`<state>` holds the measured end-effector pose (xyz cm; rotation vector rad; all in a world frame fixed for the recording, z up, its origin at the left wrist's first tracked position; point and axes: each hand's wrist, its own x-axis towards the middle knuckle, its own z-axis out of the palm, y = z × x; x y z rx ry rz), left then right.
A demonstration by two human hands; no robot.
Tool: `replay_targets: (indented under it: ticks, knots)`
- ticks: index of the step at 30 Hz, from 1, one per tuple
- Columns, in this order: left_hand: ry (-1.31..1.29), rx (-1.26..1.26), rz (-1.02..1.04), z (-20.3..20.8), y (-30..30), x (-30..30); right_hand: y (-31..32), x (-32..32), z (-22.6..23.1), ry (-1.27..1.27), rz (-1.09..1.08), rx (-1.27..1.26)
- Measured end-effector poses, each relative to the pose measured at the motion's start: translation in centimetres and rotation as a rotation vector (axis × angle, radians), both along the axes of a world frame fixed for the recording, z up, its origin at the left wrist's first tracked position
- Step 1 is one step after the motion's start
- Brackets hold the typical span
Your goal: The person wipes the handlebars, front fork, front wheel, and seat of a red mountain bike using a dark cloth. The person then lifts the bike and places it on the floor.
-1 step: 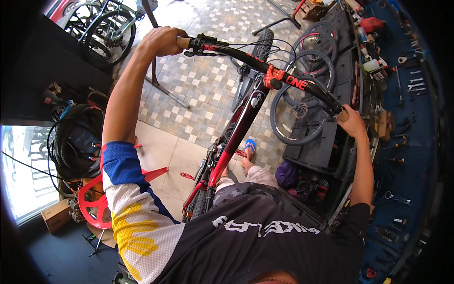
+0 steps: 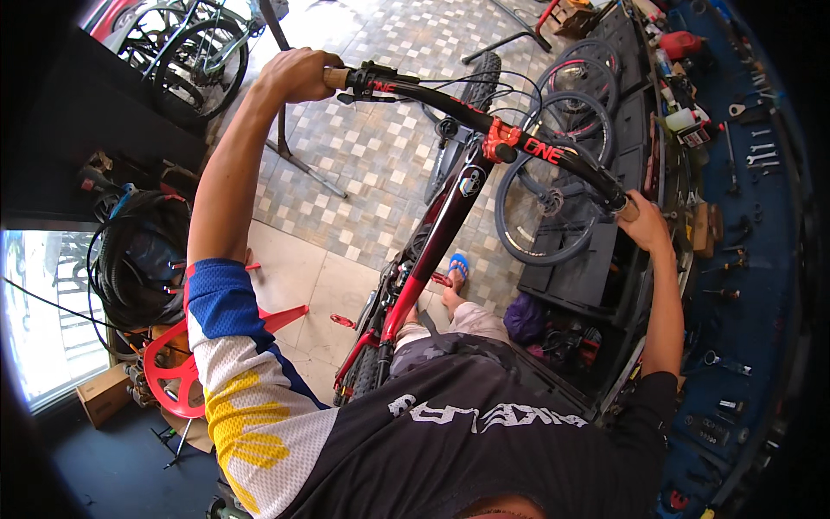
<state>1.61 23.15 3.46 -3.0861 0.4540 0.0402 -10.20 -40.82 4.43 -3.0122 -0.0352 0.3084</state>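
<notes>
Both my hands are on the handlebar (image 2: 445,104) of a dark red and black mountain bike (image 2: 413,284). My left hand (image 2: 298,76) is wrapped round the left grip, whose tan inner end (image 2: 335,78) shows beside the black brake lever (image 2: 367,98). At the other end, my right hand (image 2: 645,223) closes round the right grip. A red stem (image 2: 501,140) clamps the bar in the middle, with black cables looping ahead of it. The bike stands beside my legs on the left, its front tyre (image 2: 482,80) pointing away; a red pedal (image 2: 343,321) sticks out on the left.
Several loose wheels (image 2: 553,251) lean on black cabinets (image 2: 575,277) at the right. Beyond them hangs a blue tool board (image 2: 743,225) with wrenches. On the left are coiled tyres (image 2: 130,259), a red plastic stool (image 2: 173,381), a stand leg (image 2: 307,169) and parked bikes (image 2: 199,65).
</notes>
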Motion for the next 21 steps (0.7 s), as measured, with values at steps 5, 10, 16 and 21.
replay_targets:
  ticks: [5, 10, 16, 21]
  knots:
    - [-0.008, -0.008, 0.01, 0.9, -0.8, 3.5, 0.1, 3.5, 0.1, -0.052, -0.009, 0.043]
    - [-0.057, -0.021, 0.002, 0.6, -2.1, 7.9, -0.9, 7.4, -0.4, -0.073, -0.017, 0.013]
    - [-0.022, -0.037, 0.007, 0.1, -2.3, 9.9, -0.9, 8.3, -0.5, -0.035, -0.073, -0.003]
    - [-0.078, -0.021, -0.021, 0.1, -2.3, 8.9, -1.5, 6.9, -0.7, -0.06, -0.051, 0.025]
